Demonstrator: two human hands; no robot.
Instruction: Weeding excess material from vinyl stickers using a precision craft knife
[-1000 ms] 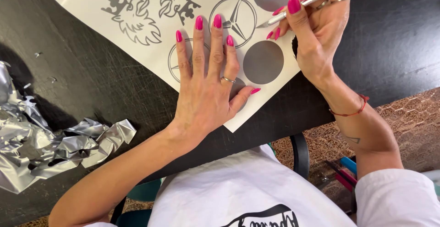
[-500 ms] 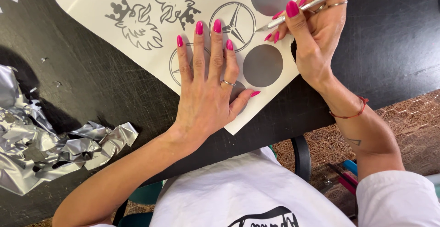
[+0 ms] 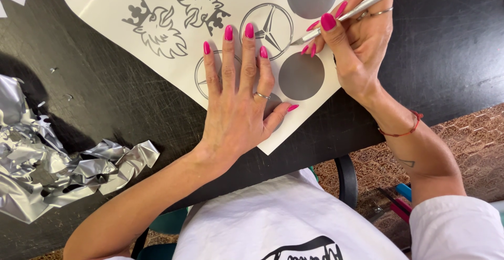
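The white decal sheet [image 3: 157,65] lies on the black table [image 3: 105,113] and serves as the reference for all positions. The left hand [image 3: 239,107] rests flat and open on the sheet's near edge, fingers spread over a ring emblem [image 3: 202,73], which appears to keep the sheet from shifting. The right hand [image 3: 357,44], at the sheet's right side, grips a slim silver craft knife [image 3: 362,7] like a pen, its tip at the rim of the star-in-circle decal [image 3: 266,24], just above a plain grey disc [image 3: 301,76]. Crumpled silver foil waste [image 3: 47,160] lies well left of the sheet.
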